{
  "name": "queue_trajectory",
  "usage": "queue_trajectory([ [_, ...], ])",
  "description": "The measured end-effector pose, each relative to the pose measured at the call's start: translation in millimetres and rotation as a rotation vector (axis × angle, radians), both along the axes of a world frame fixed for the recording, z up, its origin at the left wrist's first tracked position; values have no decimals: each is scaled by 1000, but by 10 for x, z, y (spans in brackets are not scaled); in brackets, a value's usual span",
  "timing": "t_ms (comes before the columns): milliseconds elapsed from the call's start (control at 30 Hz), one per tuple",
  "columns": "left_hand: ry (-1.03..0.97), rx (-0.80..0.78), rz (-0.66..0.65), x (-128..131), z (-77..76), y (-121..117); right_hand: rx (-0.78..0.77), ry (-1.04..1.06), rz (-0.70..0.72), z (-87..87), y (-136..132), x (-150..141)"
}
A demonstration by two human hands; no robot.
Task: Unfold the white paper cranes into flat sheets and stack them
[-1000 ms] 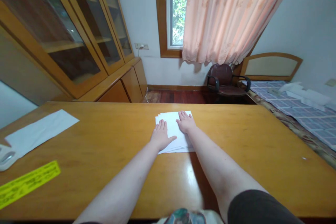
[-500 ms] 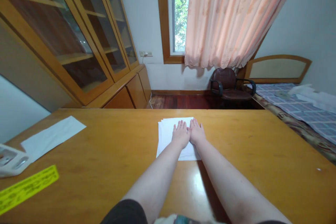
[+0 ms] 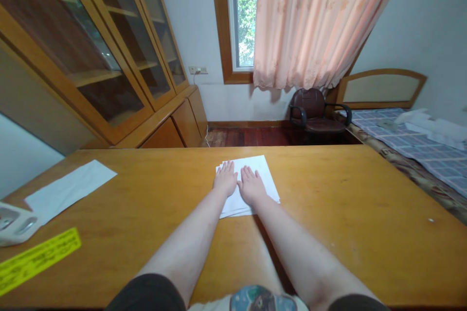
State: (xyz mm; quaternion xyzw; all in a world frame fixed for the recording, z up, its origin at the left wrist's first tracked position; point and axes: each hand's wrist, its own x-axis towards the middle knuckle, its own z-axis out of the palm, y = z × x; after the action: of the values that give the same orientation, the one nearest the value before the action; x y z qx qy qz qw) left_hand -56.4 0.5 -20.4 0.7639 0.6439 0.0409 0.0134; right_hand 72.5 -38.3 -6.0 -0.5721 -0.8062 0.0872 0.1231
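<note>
A small stack of white paper (image 3: 268, 182) lies on the wooden table (image 3: 153, 223), its sheets slightly out of line at the edges. My left hand (image 3: 225, 178) rests flat on the stack's left side, palm down with fingers stretched out. Beside it, my right hand (image 3: 252, 185) also lies flat on the paper near the middle, fingers extended. The two thumbs are close to each other. Both palms cover part of the top sheet, and neither hand grips anything.
On the table's left lie a loose white sheet (image 3: 73, 187), a white plastic object (image 3: 16, 224) and a yellow strip with dark writing (image 3: 40, 260). Beyond the table are a glass-door cabinet (image 3: 131, 116), a brown armchair (image 3: 317, 112) and a bed (image 3: 419, 141).
Both hands have slid left across the paper, from its right side to its left and middle. The sheets have turned a little, and the camera view has shifted slightly.
</note>
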Motion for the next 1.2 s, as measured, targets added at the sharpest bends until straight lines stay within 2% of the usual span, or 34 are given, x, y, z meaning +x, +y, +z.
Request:
queue_trajectory([
  [67, 12, -2, -9, -19, -11, -3, -35, -17, -28, -31, -52, 85],
  [167, 28, -23, 20, -182, 18, -11, -64, -45, -106, -65, -120, 333],
  [300, 84, -65, 133, -445, 219, 19, -75, -66, -159, -72, -199, 530],
  [367, 109, -5, 155, -402, 348, 27, -71, -77, -165, -66, -219, 537],
  [433, 60, 118, 215, -185, 418, -21, -73, -88, -168, -63, -226, 522],
  [467, 31, 130, 172, -29, 413, -75, -73, -93, -168, -63, -226, 516],
  [533, -26, 90, -33, 294, 323, -234, -66, -102, -169, -66, -226, 516],
  [600, -63, 9, -64, 524, 169, -416, -55, -107, -167, -68, -225, 526],
  [667, -77, -5, -73, 588, 34, -558, -57, -109, -168, -64, -225, 533],
  [767, -64, -30, -82, 417, -34, -638, -72, -108, -169, -50, -224, 528],
  [967, -10, -62, -27, -89, 37, -623, -116, -119, -234, -64, -283, 632],
  [1133, 24, -39, -7, -161, 11, -653, -94, -123, -278, -4, -361, 663],
  [1200, 23, -25, -3, -141, -2, -659, -27, -106, -141, 44, -332, 522],
])
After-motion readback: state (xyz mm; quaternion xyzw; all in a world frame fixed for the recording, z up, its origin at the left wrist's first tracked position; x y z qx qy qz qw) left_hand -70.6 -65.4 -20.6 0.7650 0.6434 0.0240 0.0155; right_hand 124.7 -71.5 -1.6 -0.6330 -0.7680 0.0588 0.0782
